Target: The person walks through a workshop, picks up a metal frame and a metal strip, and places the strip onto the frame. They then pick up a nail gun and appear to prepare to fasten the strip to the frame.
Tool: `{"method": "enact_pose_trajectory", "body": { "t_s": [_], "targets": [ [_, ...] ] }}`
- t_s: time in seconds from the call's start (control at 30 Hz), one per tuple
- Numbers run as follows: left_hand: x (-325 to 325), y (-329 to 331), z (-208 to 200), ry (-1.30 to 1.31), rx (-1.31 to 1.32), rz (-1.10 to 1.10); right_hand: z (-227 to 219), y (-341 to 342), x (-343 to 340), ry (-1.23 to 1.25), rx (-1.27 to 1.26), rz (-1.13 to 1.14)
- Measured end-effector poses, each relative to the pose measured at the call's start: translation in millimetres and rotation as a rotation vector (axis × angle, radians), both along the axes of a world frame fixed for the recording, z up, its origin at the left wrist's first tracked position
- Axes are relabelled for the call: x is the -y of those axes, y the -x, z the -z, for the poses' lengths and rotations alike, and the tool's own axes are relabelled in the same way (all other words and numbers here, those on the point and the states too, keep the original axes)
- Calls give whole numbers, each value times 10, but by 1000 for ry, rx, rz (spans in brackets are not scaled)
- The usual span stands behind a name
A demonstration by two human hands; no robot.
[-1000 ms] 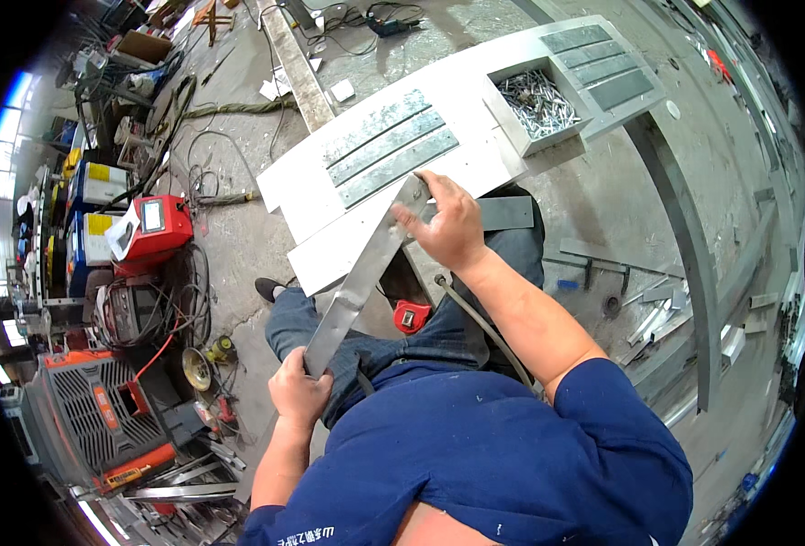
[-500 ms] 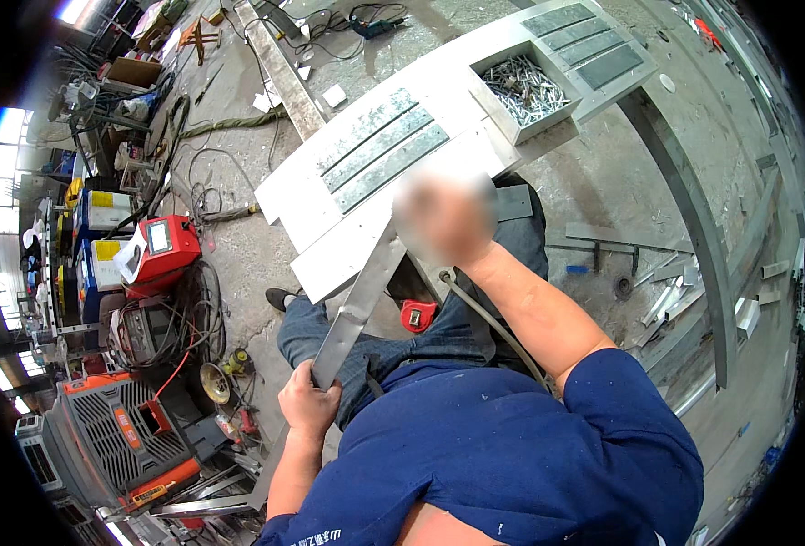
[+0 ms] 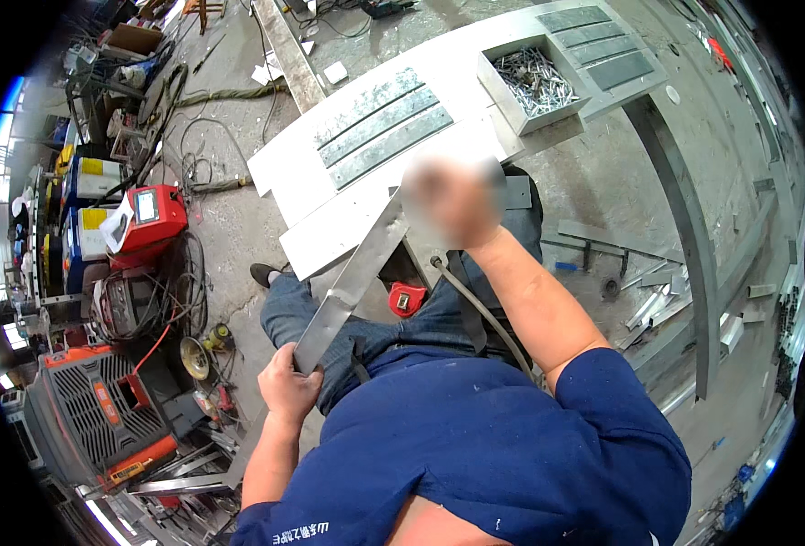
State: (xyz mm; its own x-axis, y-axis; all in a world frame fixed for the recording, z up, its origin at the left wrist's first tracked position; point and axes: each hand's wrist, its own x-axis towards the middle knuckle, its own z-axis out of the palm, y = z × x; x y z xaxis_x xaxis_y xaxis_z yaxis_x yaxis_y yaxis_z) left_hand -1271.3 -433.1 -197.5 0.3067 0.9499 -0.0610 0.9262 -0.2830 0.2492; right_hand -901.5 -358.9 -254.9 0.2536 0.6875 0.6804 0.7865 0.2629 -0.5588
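Note:
My left hand [image 3: 290, 382] is closed round the lower end of a long grey metal strip [image 3: 352, 280]. The strip slants up and to the right across my lap, with a crease partway along it. Its upper end meets my right hand [image 3: 452, 202], which is at the near edge of the white worktop [image 3: 330, 233]. A blur covers that hand, so its fingers and what they hold cannot be made out. Between my thighs is a red tape measure [image 3: 406, 299].
An open box [image 3: 563, 111] of small metal fasteners sits on the worktop beside dark slotted panels [image 3: 393, 127]. A curved metal bar [image 3: 680, 227] descends at right, near scattered offcuts [image 3: 662, 291]. Left are a red machine [image 3: 155, 221], cables, and a grey-orange machine [image 3: 102, 414].
The view has shifted slightly, bringing the worktop's box a little to the right. My left hand still grips the strip, and my right hand stays at its upper end.

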Motion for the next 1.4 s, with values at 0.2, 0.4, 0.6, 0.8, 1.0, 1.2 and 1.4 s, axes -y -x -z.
{"method": "enact_pose_trajectory", "body": {
  "t_s": [0.2, 0.4, 0.6, 0.8, 1.0, 1.2, 1.4],
  "targets": [
    [-8, 114, -29, 29, 24, 8, 266, -71, 14, -99, 86, -156],
    [29, 313, -80, 176, -51, -30, 352, -4, 147, 14, 106, -243],
    [-10, 370, -247, 467, 69, -76, 386, -89, 308, 852, -151, -545],
    [-98, 317, -290, 639, 187, -40, 264, 71, 414, 482, -431, -401],
    [-86, 129, -253, 580, 216, -25, -217, 351, 398, 483, -657, -429],
    [-12, -73, -259, 564, 223, -46, -335, 632, 187, 206, -404, -224],
    [67, -140, -293, 642, 190, -64, -205, 603, 95, 268, -280, -53]
  ]
}}
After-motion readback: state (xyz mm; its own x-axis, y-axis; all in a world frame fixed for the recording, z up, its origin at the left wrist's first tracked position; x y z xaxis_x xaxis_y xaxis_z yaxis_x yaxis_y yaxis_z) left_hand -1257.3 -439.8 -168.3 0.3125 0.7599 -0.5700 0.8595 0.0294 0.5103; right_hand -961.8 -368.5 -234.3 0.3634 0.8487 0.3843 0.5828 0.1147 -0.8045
